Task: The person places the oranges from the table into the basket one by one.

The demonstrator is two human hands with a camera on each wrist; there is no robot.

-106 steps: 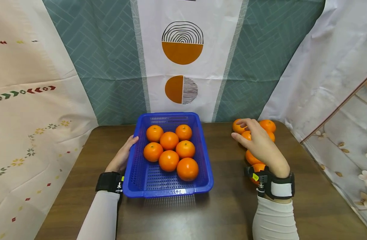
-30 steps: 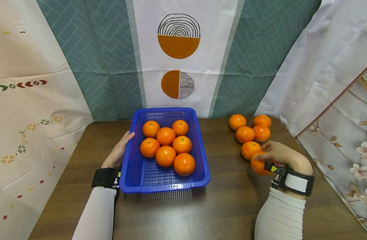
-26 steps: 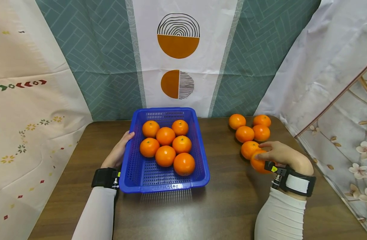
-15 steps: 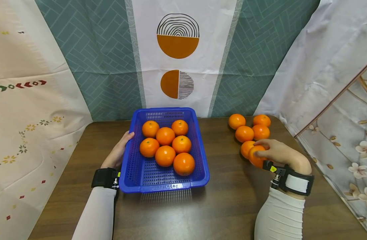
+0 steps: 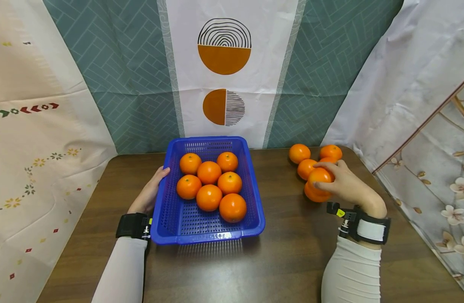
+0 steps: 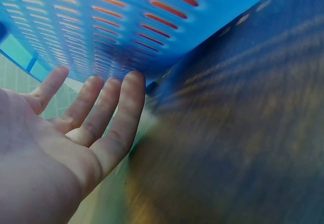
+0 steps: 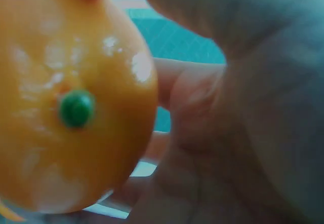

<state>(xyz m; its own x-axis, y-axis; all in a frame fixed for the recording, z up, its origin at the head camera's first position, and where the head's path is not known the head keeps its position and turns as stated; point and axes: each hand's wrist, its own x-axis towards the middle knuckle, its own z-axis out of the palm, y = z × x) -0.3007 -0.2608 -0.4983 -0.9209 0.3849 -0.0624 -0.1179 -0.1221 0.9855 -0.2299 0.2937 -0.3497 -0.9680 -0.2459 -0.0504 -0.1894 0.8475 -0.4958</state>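
Note:
A blue perforated basket (image 5: 207, 239) holds several oranges (image 5: 209, 198). My left hand (image 5: 150, 191) lies along its left side; in the left wrist view the fingers of that hand (image 6: 76, 133) are nearly straight, with their tips against the basket wall (image 6: 101, 36). My right hand (image 5: 347, 183) pinches an orange (image 5: 320, 176) between thumb and fingers, above another orange (image 5: 316, 194). The right wrist view shows the held orange (image 7: 76, 112) close up, its green stem end facing the camera, with the right hand (image 7: 202, 107) curled around it.
Several more oranges lie at the back right of the brown table (image 5: 232, 277), among them one orange (image 5: 299, 153) near the back edge. A patterned cloth (image 5: 141, 84) hangs behind the table. Floral cloth (image 5: 436, 176) runs along the right side.
My right hand has closed on the front orange of the right group, lifted it and moved it back and slightly left. My left hand has stayed at the basket's side.

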